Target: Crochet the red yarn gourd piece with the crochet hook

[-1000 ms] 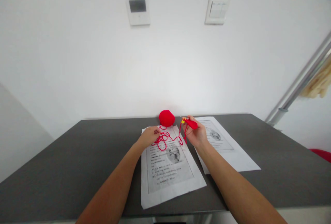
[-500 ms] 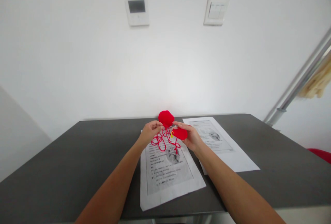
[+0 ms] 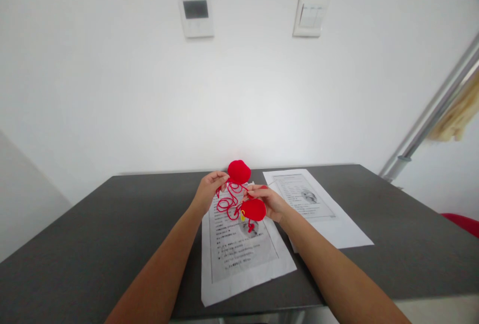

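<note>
My left hand [image 3: 209,189] is raised above the printed sheet [image 3: 239,249], its fingers pinched on a strand of red yarn [image 3: 228,202] that loops down in a tangle. My right hand [image 3: 271,203] is closed on a small red crocheted piece [image 3: 253,210] with a yellow marker hanging at its lower left edge. A red ball of yarn [image 3: 238,171] lies on the dark table [image 3: 93,244] just behind both hands, joined to the loose strands.
A second printed sheet [image 3: 318,209] lies to the right on the table. The white wall behind carries a control panel [image 3: 196,14] and a light switch [image 3: 310,15]. A metal pole [image 3: 430,119] slants at the far right, and a red object [image 3: 464,223] shows at the right edge.
My right hand has come left and down with the red crocheted piece, which now faces me. My left hand rose from the paper, lifting the yarn strand up near the ball.
</note>
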A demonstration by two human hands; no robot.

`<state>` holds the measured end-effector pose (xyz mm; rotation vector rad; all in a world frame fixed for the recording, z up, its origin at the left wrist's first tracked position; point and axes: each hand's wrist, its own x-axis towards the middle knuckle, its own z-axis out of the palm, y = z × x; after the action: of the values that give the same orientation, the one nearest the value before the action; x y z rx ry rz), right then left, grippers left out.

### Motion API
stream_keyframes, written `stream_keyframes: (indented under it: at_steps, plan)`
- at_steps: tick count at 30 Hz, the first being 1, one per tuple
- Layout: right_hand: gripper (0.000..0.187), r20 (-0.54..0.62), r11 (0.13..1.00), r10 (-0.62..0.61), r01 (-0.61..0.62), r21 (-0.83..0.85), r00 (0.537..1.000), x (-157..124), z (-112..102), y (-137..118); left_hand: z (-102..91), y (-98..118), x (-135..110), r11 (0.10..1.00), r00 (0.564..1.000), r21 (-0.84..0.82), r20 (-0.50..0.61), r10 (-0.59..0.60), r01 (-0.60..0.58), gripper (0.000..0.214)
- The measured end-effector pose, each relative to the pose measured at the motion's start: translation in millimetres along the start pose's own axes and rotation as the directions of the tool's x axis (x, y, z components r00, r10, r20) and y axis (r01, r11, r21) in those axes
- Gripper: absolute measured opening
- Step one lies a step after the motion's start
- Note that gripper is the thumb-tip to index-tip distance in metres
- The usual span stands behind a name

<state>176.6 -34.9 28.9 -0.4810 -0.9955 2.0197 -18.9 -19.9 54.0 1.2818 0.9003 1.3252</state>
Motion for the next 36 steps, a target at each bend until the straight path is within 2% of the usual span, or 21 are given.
stream_keyframes:
  at_steps: [4, 8, 11, 13, 16, 17, 19, 22, 23, 25, 27, 29, 31, 33, 34, 35, 36]
  plan:
    - [0.009, -0.063, 0.996, -0.067, 0.071, 0.056, 0.996, 1, 0, -4, -6.5, 0, 4, 0.999, 0.993, -0.048, -0.118, -0.005, -0.001, 0.024]
    - [0.004, -0.134, 0.981, -0.132, 0.15, 0.127, 0.982, 1, -5, -10, -14.5, 7, 7, 0.986, 0.964, -0.158, -0.266, 0.014, -0.058, 0.026]
    - [0.005, -0.177, 0.96, -0.179, 0.211, 0.185, 0.968, 1, -14, -15, -22.7, 11, 9, 0.967, 0.929, -0.22, -0.369, 0.037, -0.126, 0.026]
    - [0.007, -0.208, 0.942, -0.213, 0.257, 0.214, 0.955, 1, -21, -18, -27.8, 13, 10, 0.952, 0.889, -0.234, -0.452, 0.073, -0.198, 0.027]
    - [0.01, -0.278, 0.917, -0.24, 0.312, 0.25, 0.93, 2, -28, -22, -31.7, 13, 12, 0.954, 0.835, -0.159, -0.534, 0.134, -0.255, 0.029]
    - [0.01, -0.298, 0.91, -0.24, 0.321, 0.264, 0.924, 2, -29, -23, -31.5, 12, 13, 0.966, 0.838, -0.105, -0.526, 0.147, -0.236, 0.029]
    - [0.011, -0.327, 0.903, -0.228, 0.325, 0.281, 0.917, 2, -30, -24, -28.8, 9, 13, 0.989, 0.879, 0.038, -0.454, 0.144, -0.142, 0.031]
    - [0.013, -0.353, 0.906, -0.215, 0.321, 0.277, 0.911, 3, -29, -24, -21.6, 3, 11, 0.944, 0.972, 0.327, -0.233, 0.045, 0.035, 0.031]
    - [0.013, -0.355, 0.908, -0.213, 0.318, 0.271, 0.91, 3, -28, -24, -19.3, 1, 9, 0.899, 0.991, 0.434, -0.134, -0.003, 0.062, 0.03]
    - [0.012, -0.348, 0.914, -0.215, 0.313, 0.258, 0.913, 2, -27, -23, -15.9, -5, 4, 0.783, 0.994, 0.62, 0.05, -0.096, 0.045, 0.035]
    - [0.011, -0.33, 0.92, -0.222, 0.309, 0.24, 0.918, 2, -26, -23, -14.3, -11, -1, 0.634, 0.979, 0.772, 0.16, -0.128, -0.044, 0.042]
    - [0.011, -0.321, 0.922, -0.228, 0.309, 0.231, 0.919, 2, -25, -23, -13.8, -16, -3, 0.528, 0.957, 0.842, 0.235, -0.172, -0.112, 0.036]
    - [0.012, -0.324, 0.922, -0.227, 0.309, 0.231, 0.919, 2, -23, -23, -13.7, -19, -3, 0.499, 0.933, 0.859, 0.268, -0.241, -0.118, 0.027]
    - [0.013, -0.322, 0.927, -0.227, 0.305, 0.22, 0.919, 1, -20, -24, -14.4, -19, 0, 0.506, 0.939, 0.857, 0.249, -0.236, -0.1, 0.025]
    - [0.013, -0.315, 0.931, -0.229, 0.302, 0.205, 0.921, 1, -19, -24, -15.2, -18, 1, 0.513, 0.963, 0.853, 0.211, -0.167, -0.097, 0.025]
    - [0.013, -0.305, 0.938, -0.232, 0.295, 0.18, 0.924, 0, -17, -23, -16.5, -16, 3, 0.518, 0.988, 0.85, 0.145, -0.051, -0.098, 0.026]
    - [0.013, -0.291, 0.948, -0.232, 0.283, 0.147, 0.928, -1, -15, -23, -18.0, -14, 5, 0.52, 0.994, 0.848, 0.065, 0.091, -0.103, 0.028]
